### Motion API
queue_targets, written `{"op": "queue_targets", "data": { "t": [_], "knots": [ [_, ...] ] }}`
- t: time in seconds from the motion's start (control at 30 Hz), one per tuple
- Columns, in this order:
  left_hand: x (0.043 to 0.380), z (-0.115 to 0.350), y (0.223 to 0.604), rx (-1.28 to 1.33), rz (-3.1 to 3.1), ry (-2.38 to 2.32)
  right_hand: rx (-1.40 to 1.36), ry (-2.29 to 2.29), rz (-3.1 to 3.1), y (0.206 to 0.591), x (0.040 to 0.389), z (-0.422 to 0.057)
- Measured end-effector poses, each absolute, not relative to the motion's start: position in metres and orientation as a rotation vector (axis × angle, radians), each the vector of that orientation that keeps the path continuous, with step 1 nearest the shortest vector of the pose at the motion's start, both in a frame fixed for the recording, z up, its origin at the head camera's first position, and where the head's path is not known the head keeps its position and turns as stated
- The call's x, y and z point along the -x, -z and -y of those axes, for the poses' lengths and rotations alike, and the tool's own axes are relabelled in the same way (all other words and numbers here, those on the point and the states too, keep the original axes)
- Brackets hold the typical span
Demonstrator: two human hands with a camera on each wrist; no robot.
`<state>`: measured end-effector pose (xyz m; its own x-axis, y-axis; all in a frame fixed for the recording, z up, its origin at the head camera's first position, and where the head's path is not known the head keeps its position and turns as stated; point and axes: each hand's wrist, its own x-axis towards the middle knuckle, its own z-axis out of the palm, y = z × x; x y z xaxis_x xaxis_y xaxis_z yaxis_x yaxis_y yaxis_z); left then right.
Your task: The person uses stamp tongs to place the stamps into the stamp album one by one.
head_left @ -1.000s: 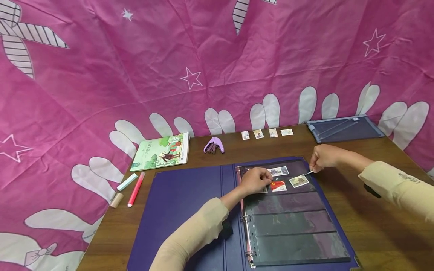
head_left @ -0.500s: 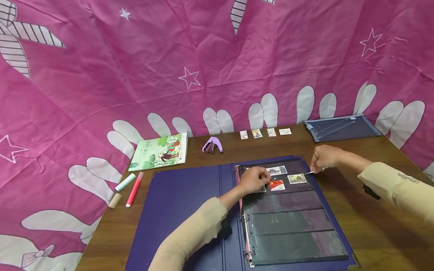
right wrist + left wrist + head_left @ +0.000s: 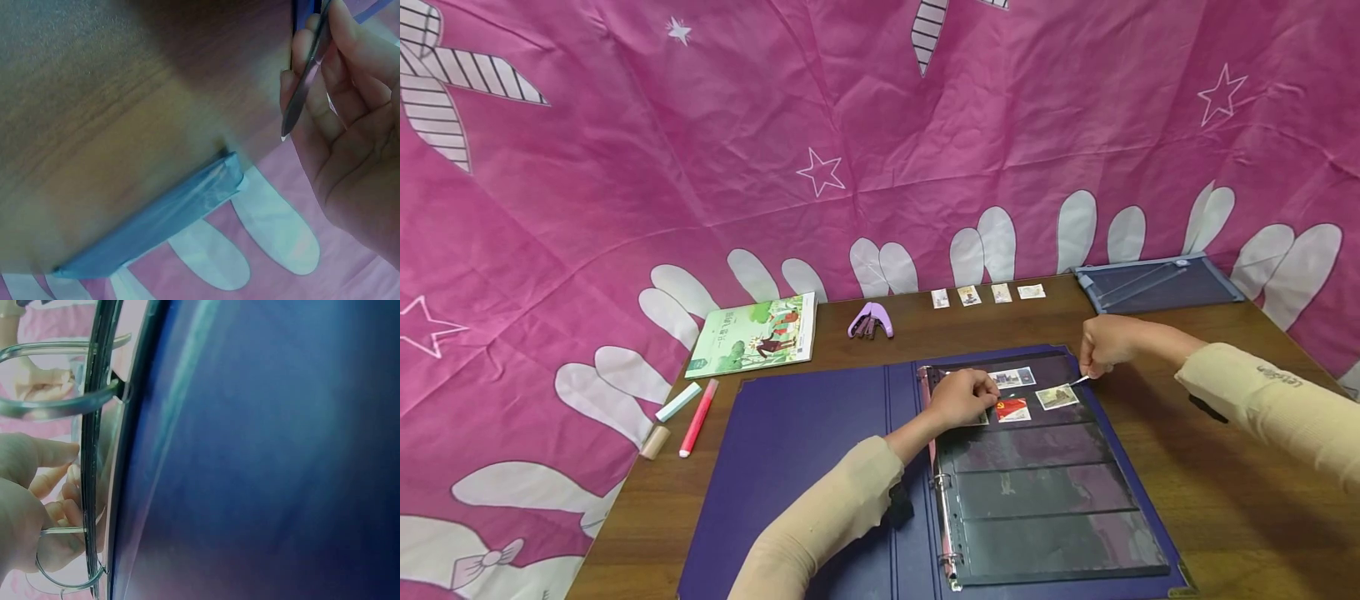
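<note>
An open blue stamp album (image 3: 820,467) lies on the table, with a black pocket page (image 3: 1037,492) on its rings. My left hand (image 3: 961,398) is at the page's upper left, thumb and index finger pinching the edge of a clear pocket strip. My right hand (image 3: 1105,346) holds metal tweezers (image 3: 306,87), their tips by the upper right corner of a landscape stamp (image 3: 1057,397). A red stamp (image 3: 1013,409) lies between this stamp and my left hand. Another stamp (image 3: 1015,378) sits in the row above; others are partly hidden by my left hand.
Several loose stamps (image 3: 968,295) lie in a row at the back. Near them are a purple stapler-like tool (image 3: 871,320), a green picture book (image 3: 752,335) and a blue zip pouch (image 3: 1159,283). A red marker (image 3: 698,418) lies at left, beside a pink curtain (image 3: 737,125).
The landscape stamp has turned from tilted to nearly level and lies slightly further left. My right hand has shifted a little left and turned with the tweezers. My left hand has stayed put.
</note>
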<state>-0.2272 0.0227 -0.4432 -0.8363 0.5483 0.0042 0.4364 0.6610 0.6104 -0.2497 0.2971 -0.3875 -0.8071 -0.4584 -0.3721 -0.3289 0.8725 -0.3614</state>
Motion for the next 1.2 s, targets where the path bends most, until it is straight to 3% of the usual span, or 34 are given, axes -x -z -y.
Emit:
{"op": "queue_targets", "data": {
  "t": [1.2],
  "knots": [
    [0.229,-0.024,0.446,-0.783,-2.704,-0.903,0.724,0.265,-2.413,0.379,0.265,-0.281]
  ]
}}
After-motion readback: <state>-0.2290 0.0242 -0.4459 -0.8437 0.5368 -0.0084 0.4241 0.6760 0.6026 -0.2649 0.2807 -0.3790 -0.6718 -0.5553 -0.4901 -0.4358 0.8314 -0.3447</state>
